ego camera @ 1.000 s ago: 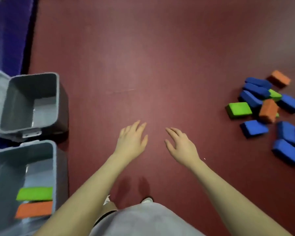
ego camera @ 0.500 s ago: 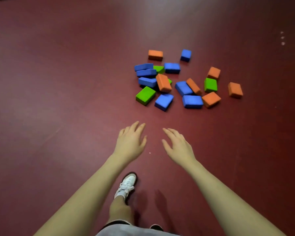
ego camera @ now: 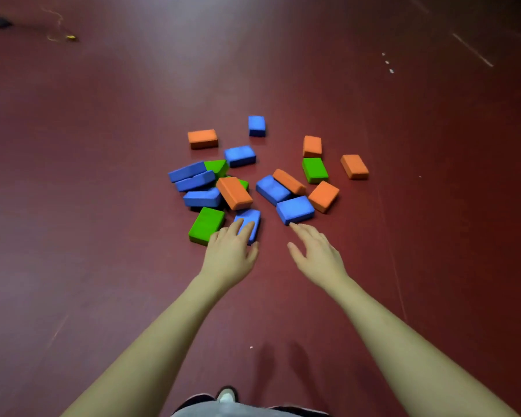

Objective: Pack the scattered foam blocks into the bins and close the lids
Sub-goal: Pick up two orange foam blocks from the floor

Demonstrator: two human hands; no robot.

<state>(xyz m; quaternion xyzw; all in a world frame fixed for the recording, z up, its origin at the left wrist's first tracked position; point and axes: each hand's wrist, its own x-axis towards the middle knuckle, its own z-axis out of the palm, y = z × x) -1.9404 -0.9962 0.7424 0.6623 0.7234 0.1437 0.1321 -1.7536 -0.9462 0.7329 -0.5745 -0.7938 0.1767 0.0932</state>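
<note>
Several blue, orange and green foam blocks lie scattered in a heap on the dark red floor [ego camera: 103, 206]. My left hand [ego camera: 230, 251] reaches out with straight fingers over the near end of a blue block [ego camera: 251, 217], just right of a green block [ego camera: 206, 224]. My right hand [ego camera: 316, 252] is open with spread fingers, its fingertips just short of another blue block [ego camera: 295, 209]. Neither hand holds anything. An orange block [ego camera: 234, 192] leans on the pile behind the left hand. No bins are in view.
More blocks lie farther off: an orange block [ego camera: 354, 166] at the right, a blue block [ego camera: 256, 125] at the back, an orange block [ego camera: 202, 138] at the back left. My shoe tip [ego camera: 226, 395] shows at the bottom edge.
The view swung away from the grey bins to the block pile and drew closer. Both hands have moved forward and now reach the nearest blocks.
</note>
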